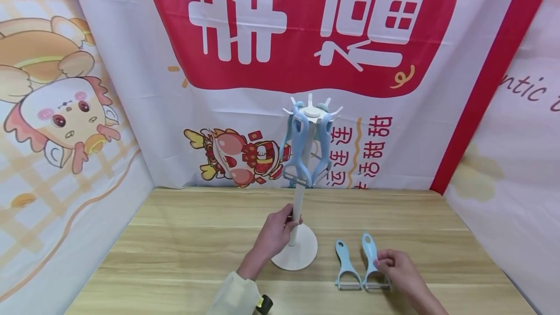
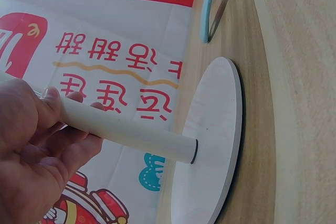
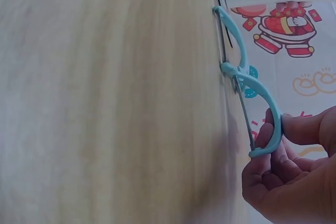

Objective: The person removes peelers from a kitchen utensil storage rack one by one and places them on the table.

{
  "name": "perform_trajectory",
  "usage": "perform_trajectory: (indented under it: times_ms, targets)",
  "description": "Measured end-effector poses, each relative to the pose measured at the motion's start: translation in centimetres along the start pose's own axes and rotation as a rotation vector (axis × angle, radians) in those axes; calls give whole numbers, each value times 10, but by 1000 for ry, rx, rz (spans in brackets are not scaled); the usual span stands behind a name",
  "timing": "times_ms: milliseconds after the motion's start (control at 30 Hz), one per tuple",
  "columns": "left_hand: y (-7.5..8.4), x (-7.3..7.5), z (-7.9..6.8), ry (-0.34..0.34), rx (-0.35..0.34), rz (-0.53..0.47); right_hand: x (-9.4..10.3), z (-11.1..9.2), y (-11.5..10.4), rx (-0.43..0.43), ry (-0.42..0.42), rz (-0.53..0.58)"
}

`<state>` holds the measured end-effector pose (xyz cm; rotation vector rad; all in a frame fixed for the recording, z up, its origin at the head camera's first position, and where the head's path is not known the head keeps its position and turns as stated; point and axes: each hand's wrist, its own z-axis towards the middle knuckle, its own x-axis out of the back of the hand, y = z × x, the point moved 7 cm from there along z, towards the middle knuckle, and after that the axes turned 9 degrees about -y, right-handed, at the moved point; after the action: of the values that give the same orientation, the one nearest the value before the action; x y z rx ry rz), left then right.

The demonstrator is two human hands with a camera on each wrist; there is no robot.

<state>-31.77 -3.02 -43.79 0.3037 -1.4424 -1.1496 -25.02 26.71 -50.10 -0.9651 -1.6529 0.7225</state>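
A white stand with a round base [image 1: 295, 252] rises from the table, its pole [image 2: 126, 132] gripped low down by my left hand [image 1: 276, 230]. Several blue peelers [image 1: 300, 145] hang from the hooks [image 1: 311, 111] at its top. Right of the base, two light blue peelers lie side by side, handles pointing away from me. My right hand [image 1: 397, 269] pinches the right-hand peeler [image 1: 370, 256] near its neck, thumb on one side and fingers on the other in the right wrist view. The left-hand peeler [image 1: 343, 256] lies close beside it, untouched.
The wooden table [image 1: 183, 247] meets a printed white and red cloth [image 1: 245, 106] along its back edge. Patterned cloths also hang at the left [image 1: 65, 159] and right [image 1: 490, 169]. A sleeve [image 1: 236, 295] with a black and yellow band covers the left forearm.
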Motion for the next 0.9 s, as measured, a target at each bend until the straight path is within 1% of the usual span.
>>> perform_trajectory:
  times_ms: [233, 533, 800, 900]
  targets:
    - [2, 0, 0, 1, -9, 20, -1, 3, 4, -6, 3, -45]
    - [2, 2, -1, -2, -7, 3, 1, 5, 3, -17, 15, -129]
    - [0, 1, -1, -10, 21, 1, 0, 4, 2, -20, -6, -156]
    - [-1, 1, 0, -17, 27, -3, 2, 5, 2, -10, 1, -171]
